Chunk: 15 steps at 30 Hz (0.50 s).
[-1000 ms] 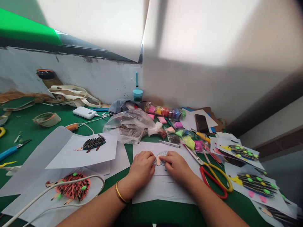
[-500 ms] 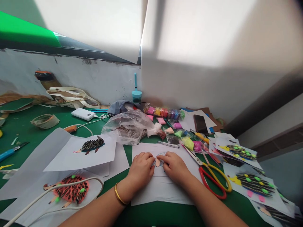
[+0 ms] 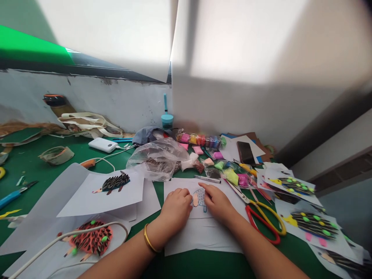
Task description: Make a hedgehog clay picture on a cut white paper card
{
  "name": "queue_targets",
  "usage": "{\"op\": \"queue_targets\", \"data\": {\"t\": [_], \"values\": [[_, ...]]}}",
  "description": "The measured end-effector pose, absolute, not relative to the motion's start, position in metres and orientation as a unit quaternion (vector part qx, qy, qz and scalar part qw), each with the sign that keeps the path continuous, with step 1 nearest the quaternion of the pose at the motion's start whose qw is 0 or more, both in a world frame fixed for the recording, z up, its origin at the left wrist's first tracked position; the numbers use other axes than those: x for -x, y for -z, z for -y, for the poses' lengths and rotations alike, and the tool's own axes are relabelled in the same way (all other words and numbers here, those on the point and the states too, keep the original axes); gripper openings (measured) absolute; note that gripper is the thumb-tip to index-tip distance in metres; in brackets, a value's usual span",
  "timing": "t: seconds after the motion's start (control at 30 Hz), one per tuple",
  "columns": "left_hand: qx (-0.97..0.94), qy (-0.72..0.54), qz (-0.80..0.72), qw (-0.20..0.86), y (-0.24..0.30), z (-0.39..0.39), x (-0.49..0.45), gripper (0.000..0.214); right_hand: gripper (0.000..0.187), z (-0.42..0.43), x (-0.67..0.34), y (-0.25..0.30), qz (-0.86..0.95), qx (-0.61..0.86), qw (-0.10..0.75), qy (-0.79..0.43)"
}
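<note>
A sheet of white paper (image 3: 181, 240) lies in front of me, with a blue pen outline of a hedgehog (image 3: 201, 193) on it. A flat piece of peach clay (image 3: 195, 200) sits on the drawing's left part. My left hand (image 3: 177, 205) rests on the paper left of the clay, fingers bent and together, their tips hidden. On the drawing's right side, my right hand (image 3: 217, 201) has its index finger stretched out over the outline's top, the other fingers curled, nothing seen in it. A pen (image 3: 207, 179) lies at the paper's top edge.
Red and yellow scissors (image 3: 263, 217) lie to the right, beside finished hedgehog pictures (image 3: 314, 224). Behind are clay packets (image 3: 231, 176) and a plastic bag of seeds (image 3: 157, 162). Left are another hedgehog picture (image 3: 116, 182), a white cable (image 3: 58, 241) and a power bank (image 3: 103, 145).
My right hand has moved right, off the peach clay, uncovering more of the drawing. My left hand stays beside the clay. The whole view has shifted slightly.
</note>
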<state>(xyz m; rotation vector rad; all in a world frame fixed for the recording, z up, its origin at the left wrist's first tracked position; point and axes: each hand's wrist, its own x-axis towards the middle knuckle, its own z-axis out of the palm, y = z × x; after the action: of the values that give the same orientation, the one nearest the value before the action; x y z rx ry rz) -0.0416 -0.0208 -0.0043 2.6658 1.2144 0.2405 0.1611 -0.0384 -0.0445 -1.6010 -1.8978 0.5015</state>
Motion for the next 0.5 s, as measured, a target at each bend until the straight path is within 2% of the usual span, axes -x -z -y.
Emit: {"op": "queue_targets", "data": {"t": [0.2, 0.5], "values": [[-0.909, -0.049, -0.407, 0.072, -0.001, 0.004, 0.034, 0.018, 0.047, 0.034, -0.165, 0.033, 0.721, 0.601, 0.281, -0.201], [-0.886, -0.107, -0.44, 0.096, 0.016, -0.001, 0.036, 0.027, 0.046, 0.037, -0.164, 0.02, 0.79, 0.565, 0.173, -0.164]]}}
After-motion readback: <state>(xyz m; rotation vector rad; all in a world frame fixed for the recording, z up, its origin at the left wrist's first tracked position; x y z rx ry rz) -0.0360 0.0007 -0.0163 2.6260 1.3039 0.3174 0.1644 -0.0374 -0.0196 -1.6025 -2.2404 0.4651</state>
